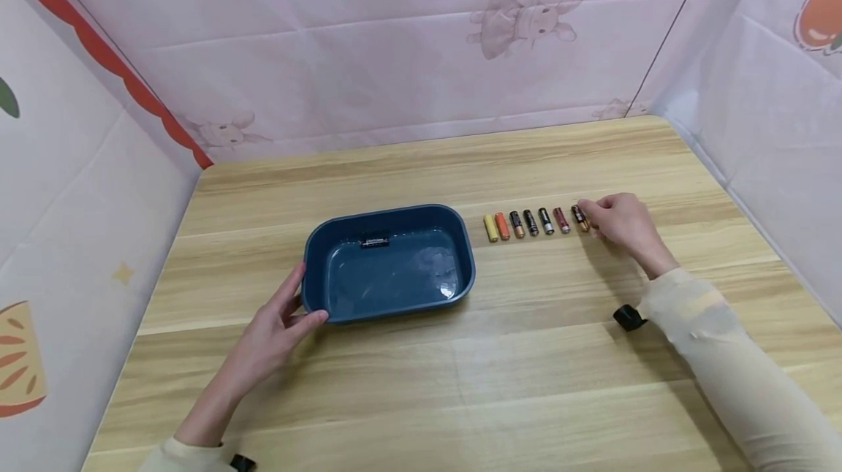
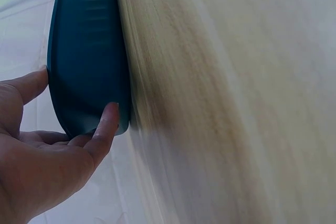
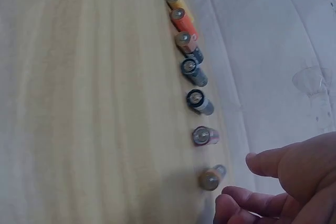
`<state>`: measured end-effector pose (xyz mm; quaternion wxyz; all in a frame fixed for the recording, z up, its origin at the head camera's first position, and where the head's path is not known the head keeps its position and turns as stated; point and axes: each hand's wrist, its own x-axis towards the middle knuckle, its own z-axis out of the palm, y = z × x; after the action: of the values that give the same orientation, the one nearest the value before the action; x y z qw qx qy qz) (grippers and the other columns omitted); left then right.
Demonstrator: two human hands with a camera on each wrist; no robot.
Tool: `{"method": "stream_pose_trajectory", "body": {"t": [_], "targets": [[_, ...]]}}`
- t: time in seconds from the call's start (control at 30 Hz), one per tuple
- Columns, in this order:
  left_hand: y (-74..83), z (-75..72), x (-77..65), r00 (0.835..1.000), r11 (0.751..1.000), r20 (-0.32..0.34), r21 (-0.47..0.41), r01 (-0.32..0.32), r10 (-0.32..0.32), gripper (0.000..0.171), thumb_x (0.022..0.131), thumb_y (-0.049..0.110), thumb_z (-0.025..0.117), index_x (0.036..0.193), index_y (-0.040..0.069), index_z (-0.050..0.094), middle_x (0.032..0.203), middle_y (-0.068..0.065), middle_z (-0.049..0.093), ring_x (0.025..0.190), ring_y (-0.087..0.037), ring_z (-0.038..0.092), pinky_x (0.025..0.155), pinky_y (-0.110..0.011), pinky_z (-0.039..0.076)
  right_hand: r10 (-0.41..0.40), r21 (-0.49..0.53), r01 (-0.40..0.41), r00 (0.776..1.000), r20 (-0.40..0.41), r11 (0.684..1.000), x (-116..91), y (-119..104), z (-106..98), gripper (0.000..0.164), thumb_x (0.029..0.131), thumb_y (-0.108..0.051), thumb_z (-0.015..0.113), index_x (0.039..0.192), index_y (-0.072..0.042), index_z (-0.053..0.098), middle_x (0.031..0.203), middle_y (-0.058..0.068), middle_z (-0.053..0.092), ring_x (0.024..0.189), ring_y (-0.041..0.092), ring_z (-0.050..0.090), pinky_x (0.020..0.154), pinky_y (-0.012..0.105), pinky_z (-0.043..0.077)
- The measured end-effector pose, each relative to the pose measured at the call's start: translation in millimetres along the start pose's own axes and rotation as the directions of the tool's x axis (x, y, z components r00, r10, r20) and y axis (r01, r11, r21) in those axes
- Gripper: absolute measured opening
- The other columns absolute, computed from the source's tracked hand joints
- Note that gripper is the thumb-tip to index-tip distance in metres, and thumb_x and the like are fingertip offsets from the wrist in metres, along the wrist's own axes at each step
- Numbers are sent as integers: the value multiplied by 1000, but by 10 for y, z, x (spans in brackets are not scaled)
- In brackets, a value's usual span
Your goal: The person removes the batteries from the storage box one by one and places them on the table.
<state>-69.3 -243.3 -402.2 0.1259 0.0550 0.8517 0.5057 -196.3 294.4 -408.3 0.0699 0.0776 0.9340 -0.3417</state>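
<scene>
In the head view, several small cylindrical batteries lie in a row right of a dark blue plastic box. Yellow (image 1: pixel 490 228) and orange (image 1: pixel 502 226) ones are at the row's left end; a maroon battery (image 1: pixel 561 220) comes second from the right. My left hand (image 1: pixel 272 333) holds the box (image 1: pixel 395 313) by its near left corner, its thumb at the rim. My right hand (image 1: pixel 621 222) is beside the rightmost black-and-copper battery (image 1: pixel 579 218). A gap shows between its thumb and fingers in the right wrist view, with that battery (image 3: pixel 211 178) just outside them.
A black battery (image 1: pixel 375 242) lies inside the box near its far wall. The wooden table (image 1: pixel 421 399) meets printed cloth (image 1: pixel 395 70) at the back and both sides. Dark wrist straps (image 1: pixel 629 318) stick out from the sleeves.
</scene>
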Motion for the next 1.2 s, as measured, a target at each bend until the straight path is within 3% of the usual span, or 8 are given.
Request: {"method": "stream_pose_trajectory", "body": {"t": [0.2,0.47,0.63,0.9,1.03,1.2], "targets": [[-9,0,-18,1000,1000,3,-1,3,-3,87,103,17,67,167,11,7,171,-21,9,143,-48,39,104,-40,49,-94,43,96,995,-44,994,-11,-321,-68,58,106,-48,53,123,6,69,111,24,71,89,31,67,66,30,51],[-34,1,-41,1000,1000,0,2,10,-10,87,103,17,67,167,12,7,170,-22,10,141,-47,42,103,-41,49,-275,211,258,960,53,943,-93,-1109,46,44,108,-37,57,133,-2,65,120,17,69,105,30,65,85,36,57],[-42,0,-46,1000,1000,-2,-7,12,-12,87,103,18,67,167,12,7,171,-21,10,143,-47,40,103,-40,50,-402,299,352,907,125,887,-120,-1552,289,36,107,-30,60,130,-4,68,116,14,70,100,26,66,87,38,59],[-38,-12,-23,1000,1000,-4,0,8,-8,85,104,22,65,167,13,8,171,-18,10,144,-46,39,104,-40,48,-567,309,493,791,231,813,-75,-1992,884,26,106,-21,62,121,-3,73,109,18,72,95,34,69,77,37,60],[-18,-13,-4,1000,1000,-1,12,4,-4,86,104,23,65,167,14,8,171,-17,10,144,-46,40,103,-41,49,-572,324,484,767,291,813,-59,-2152,1128,26,106,-18,62,122,-1,73,110,20,72,97,37,69,79,42,61],[-1,-15,-1,1000,1000,4,3,-6,6,86,104,20,65,167,13,8,171,-18,10,144,-47,39,103,-40,49,-558,316,465,751,353,827,-44,-2322,1346,26,106,-16,62,122,1,73,113,18,73,94,34,71,72,35,60]]}}
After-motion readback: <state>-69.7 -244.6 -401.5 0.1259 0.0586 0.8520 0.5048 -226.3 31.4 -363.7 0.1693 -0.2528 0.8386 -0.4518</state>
